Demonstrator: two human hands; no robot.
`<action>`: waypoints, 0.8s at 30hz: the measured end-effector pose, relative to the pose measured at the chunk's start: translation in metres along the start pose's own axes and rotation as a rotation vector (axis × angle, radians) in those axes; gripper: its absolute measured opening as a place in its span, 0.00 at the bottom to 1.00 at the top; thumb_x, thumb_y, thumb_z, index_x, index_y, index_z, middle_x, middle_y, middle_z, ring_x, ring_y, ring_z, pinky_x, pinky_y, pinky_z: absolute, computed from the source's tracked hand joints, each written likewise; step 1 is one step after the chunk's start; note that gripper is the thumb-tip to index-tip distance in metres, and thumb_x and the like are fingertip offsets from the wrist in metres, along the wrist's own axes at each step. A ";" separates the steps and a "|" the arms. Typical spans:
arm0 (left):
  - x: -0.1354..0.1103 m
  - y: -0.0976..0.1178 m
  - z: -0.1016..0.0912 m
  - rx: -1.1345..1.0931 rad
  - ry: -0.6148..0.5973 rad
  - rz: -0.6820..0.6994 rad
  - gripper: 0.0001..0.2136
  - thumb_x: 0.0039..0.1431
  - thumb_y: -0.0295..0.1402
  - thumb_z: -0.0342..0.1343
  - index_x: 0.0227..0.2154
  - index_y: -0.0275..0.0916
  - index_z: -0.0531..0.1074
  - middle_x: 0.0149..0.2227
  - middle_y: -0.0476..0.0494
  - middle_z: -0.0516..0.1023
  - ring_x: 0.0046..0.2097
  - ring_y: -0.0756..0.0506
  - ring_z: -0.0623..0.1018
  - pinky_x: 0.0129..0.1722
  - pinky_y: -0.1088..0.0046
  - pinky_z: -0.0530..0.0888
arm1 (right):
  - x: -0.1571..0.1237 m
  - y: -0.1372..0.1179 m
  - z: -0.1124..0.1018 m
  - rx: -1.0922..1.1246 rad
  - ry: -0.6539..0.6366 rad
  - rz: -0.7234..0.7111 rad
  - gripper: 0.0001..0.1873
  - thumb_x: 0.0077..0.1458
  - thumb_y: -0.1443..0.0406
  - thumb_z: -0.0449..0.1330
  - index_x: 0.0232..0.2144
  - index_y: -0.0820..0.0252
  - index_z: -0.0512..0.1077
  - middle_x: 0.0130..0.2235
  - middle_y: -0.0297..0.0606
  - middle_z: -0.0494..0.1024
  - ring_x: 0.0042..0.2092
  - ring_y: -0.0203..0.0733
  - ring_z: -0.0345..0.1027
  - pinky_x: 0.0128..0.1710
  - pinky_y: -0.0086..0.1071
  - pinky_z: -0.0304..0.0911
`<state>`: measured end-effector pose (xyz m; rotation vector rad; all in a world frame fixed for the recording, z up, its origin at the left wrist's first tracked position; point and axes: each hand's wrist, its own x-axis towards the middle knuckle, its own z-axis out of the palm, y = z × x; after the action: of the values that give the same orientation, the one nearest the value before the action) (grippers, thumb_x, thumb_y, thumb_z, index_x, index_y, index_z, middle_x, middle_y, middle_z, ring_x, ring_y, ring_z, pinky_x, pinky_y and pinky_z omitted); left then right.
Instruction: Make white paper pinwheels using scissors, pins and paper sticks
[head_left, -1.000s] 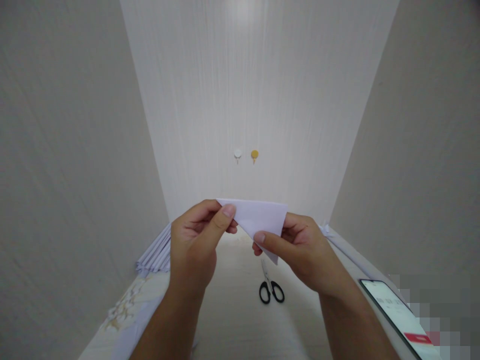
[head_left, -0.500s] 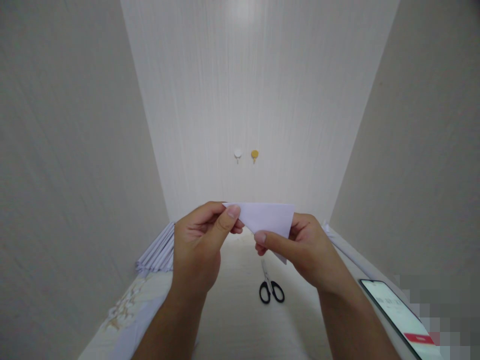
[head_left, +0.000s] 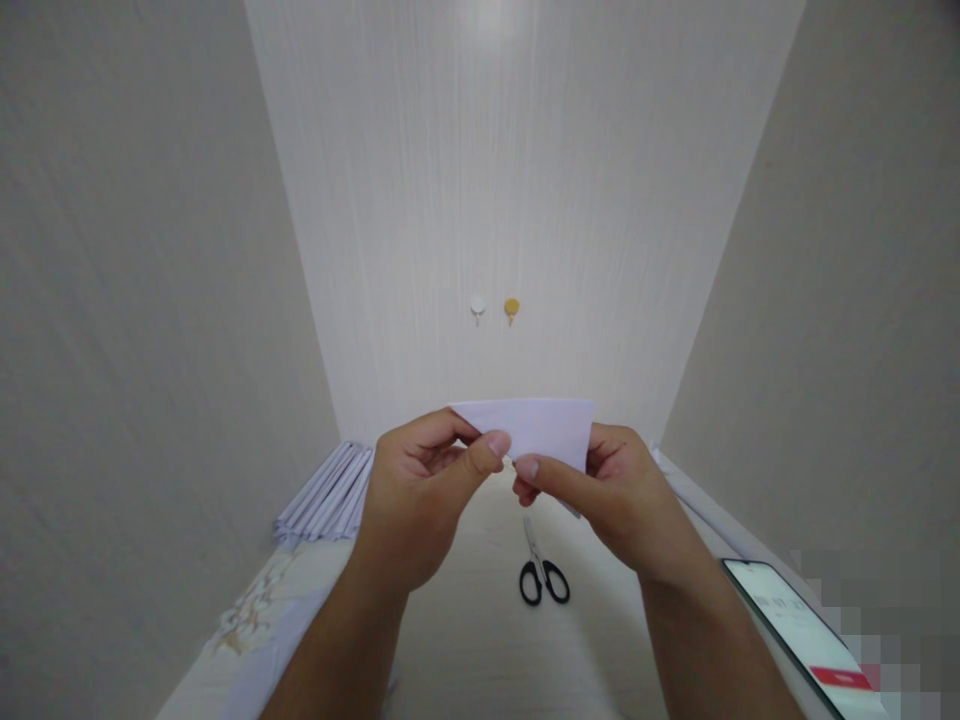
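Observation:
A folded piece of white paper is held up between my two hands, its long straight edge at the top and a narrow point toward the left. My left hand pinches its lower left edge, thumb in front and fingers behind. With the thumb across the lower right part, my right hand grips the paper too. The two thumb tips are close together, a little apart. Below the paper, scissors with black handles lie on the table, blades pointing away from me.
Several folded white strips are stacked at the left. Nearer lies a white sheet beside a brown floral pattern. A phone with a lit screen lies at the right. Two hooks, white and yellow, are on the back wall.
My left hand has slid right along the paper, its thumb now close to the right thumb. The paper has risen slightly. My right hand keeps its grip.

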<state>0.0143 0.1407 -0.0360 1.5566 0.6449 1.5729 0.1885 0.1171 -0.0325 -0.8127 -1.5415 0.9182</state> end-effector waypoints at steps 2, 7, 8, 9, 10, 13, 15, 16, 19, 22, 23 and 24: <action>0.000 0.000 0.000 0.008 0.026 0.019 0.08 0.53 0.33 0.68 0.22 0.39 0.78 0.23 0.48 0.79 0.26 0.49 0.77 0.25 0.75 0.73 | 0.000 0.000 0.000 -0.015 -0.003 -0.003 0.09 0.55 0.61 0.69 0.25 0.60 0.81 0.28 0.37 0.83 0.32 0.40 0.75 0.33 0.33 0.70; 0.001 0.001 0.002 0.026 0.041 0.043 0.08 0.53 0.33 0.68 0.22 0.38 0.78 0.22 0.49 0.78 0.25 0.49 0.76 0.25 0.75 0.72 | 0.000 -0.002 0.000 -0.049 -0.011 -0.003 0.11 0.56 0.60 0.69 0.25 0.60 0.81 0.29 0.38 0.83 0.32 0.42 0.76 0.35 0.34 0.70; 0.002 0.001 0.001 0.027 0.045 0.050 0.08 0.53 0.33 0.68 0.22 0.39 0.78 0.22 0.49 0.78 0.25 0.49 0.76 0.25 0.75 0.72 | -0.001 -0.001 0.000 -0.050 -0.014 -0.001 0.11 0.56 0.60 0.69 0.26 0.60 0.81 0.29 0.39 0.83 0.33 0.42 0.76 0.35 0.34 0.70; 0.002 0.001 0.001 0.029 0.054 0.057 0.08 0.53 0.33 0.67 0.22 0.39 0.77 0.22 0.49 0.78 0.25 0.49 0.76 0.26 0.75 0.72 | -0.001 -0.001 -0.001 -0.047 -0.016 0.003 0.11 0.56 0.59 0.70 0.27 0.60 0.81 0.29 0.39 0.83 0.33 0.42 0.76 0.35 0.34 0.70; 0.002 0.001 0.000 0.033 0.066 0.064 0.08 0.53 0.32 0.67 0.22 0.39 0.78 0.22 0.49 0.78 0.26 0.49 0.76 0.27 0.75 0.72 | -0.001 0.000 -0.001 -0.039 -0.014 0.008 0.11 0.55 0.59 0.70 0.27 0.61 0.81 0.29 0.39 0.83 0.33 0.42 0.76 0.35 0.35 0.70; 0.003 -0.001 -0.002 0.037 0.104 0.076 0.09 0.55 0.33 0.67 0.22 0.39 0.77 0.23 0.50 0.78 0.27 0.50 0.75 0.29 0.76 0.72 | 0.000 0.002 -0.003 -0.009 0.005 0.006 0.10 0.55 0.60 0.71 0.28 0.61 0.81 0.29 0.38 0.83 0.32 0.41 0.75 0.34 0.34 0.69; 0.003 -0.003 -0.003 0.027 0.112 0.077 0.09 0.56 0.33 0.67 0.23 0.39 0.77 0.23 0.51 0.77 0.28 0.50 0.74 0.30 0.76 0.71 | 0.000 0.003 -0.004 -0.001 0.015 -0.013 0.10 0.55 0.60 0.70 0.28 0.61 0.81 0.28 0.37 0.82 0.31 0.39 0.74 0.34 0.33 0.69; 0.003 -0.004 -0.003 0.017 0.111 0.075 0.09 0.56 0.33 0.67 0.23 0.39 0.77 0.23 0.51 0.77 0.28 0.50 0.74 0.31 0.76 0.71 | 0.001 0.003 -0.004 0.000 0.017 -0.020 0.10 0.55 0.60 0.70 0.27 0.61 0.81 0.28 0.37 0.82 0.31 0.39 0.74 0.34 0.33 0.69; 0.003 -0.007 -0.005 -0.019 0.111 0.069 0.08 0.57 0.33 0.67 0.25 0.39 0.78 0.24 0.51 0.77 0.29 0.50 0.74 0.32 0.75 0.70 | 0.001 0.003 -0.003 0.012 0.004 -0.019 0.09 0.56 0.61 0.70 0.28 0.61 0.81 0.29 0.37 0.82 0.32 0.39 0.74 0.35 0.33 0.70; 0.002 -0.009 -0.006 -0.038 0.126 0.092 0.07 0.58 0.33 0.67 0.26 0.39 0.78 0.25 0.51 0.77 0.30 0.49 0.74 0.33 0.74 0.70 | 0.001 0.003 -0.004 0.024 0.009 -0.002 0.10 0.56 0.60 0.70 0.29 0.61 0.81 0.28 0.38 0.82 0.32 0.39 0.74 0.35 0.33 0.70; 0.002 -0.009 -0.006 -0.039 0.129 0.105 0.07 0.58 0.33 0.67 0.27 0.40 0.78 0.25 0.51 0.77 0.31 0.49 0.74 0.34 0.73 0.70 | 0.001 0.003 -0.004 0.027 0.016 -0.002 0.10 0.56 0.60 0.70 0.28 0.61 0.81 0.28 0.38 0.82 0.31 0.39 0.74 0.35 0.33 0.70; 0.002 -0.009 -0.006 -0.038 0.131 0.117 0.07 0.59 0.33 0.66 0.27 0.40 0.78 0.25 0.50 0.77 0.31 0.49 0.74 0.35 0.73 0.70 | 0.001 0.003 -0.004 0.028 0.023 -0.004 0.10 0.56 0.59 0.70 0.28 0.61 0.81 0.28 0.37 0.82 0.31 0.39 0.74 0.34 0.32 0.70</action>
<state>0.0101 0.1480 -0.0431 1.4951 0.6006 1.7757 0.1925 0.1202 -0.0344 -0.7974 -1.5069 0.9225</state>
